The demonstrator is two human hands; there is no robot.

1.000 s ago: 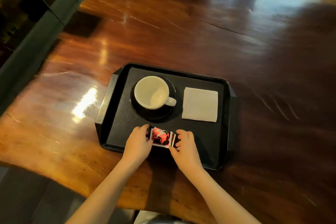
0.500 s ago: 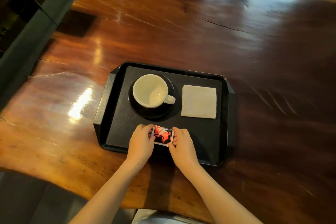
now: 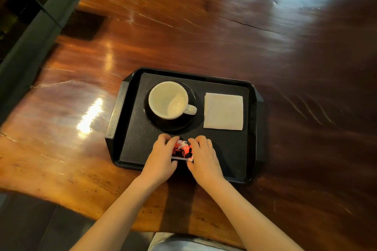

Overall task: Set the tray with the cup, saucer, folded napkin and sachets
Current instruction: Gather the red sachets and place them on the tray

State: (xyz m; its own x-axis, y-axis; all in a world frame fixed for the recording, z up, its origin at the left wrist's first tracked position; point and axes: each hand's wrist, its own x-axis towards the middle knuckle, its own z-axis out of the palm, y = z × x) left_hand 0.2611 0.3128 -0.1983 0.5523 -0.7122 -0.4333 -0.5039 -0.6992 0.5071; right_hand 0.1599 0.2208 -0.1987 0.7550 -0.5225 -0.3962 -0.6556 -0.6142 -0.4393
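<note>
since a moment ago both hands have drawn closer together around the sachets (image 3: 182, 150), so less of the red, black and white packet shows between them than before; the cup, saucer and napkin lie where they did.

the desk (image 3: 204, 32) is a broad slab of dark reddish-brown wood, highly polished, with long fine cracks running across its grain and bright patches of reflected light on its left side and at its far end. along the left edge runs a grey-green ledge (image 3: 30, 40), with dark glass beyond it.

on the desk sits the tray (image 3: 122, 112), black, rectangular, with clipped corners, a raised rim and a matte floor. at its far left stands the cup (image 3: 168, 100), cream-white, round and glossy inside, its small handle turned to the right, seated on a black, shiny round saucer (image 3: 183, 124). just right of that, apart from it, lies the folded napkin (image 3: 223, 111), a pale square of soft paper, flat.

the sachets rest on the tray's near part, just below the saucer. the left hand (image 3: 161, 159) presses against their left edge and the right hand (image 3: 204, 158) against their right edge, fingers (image 3: 196, 141) curled over the top corners, pinching the packets from both sides.
</note>
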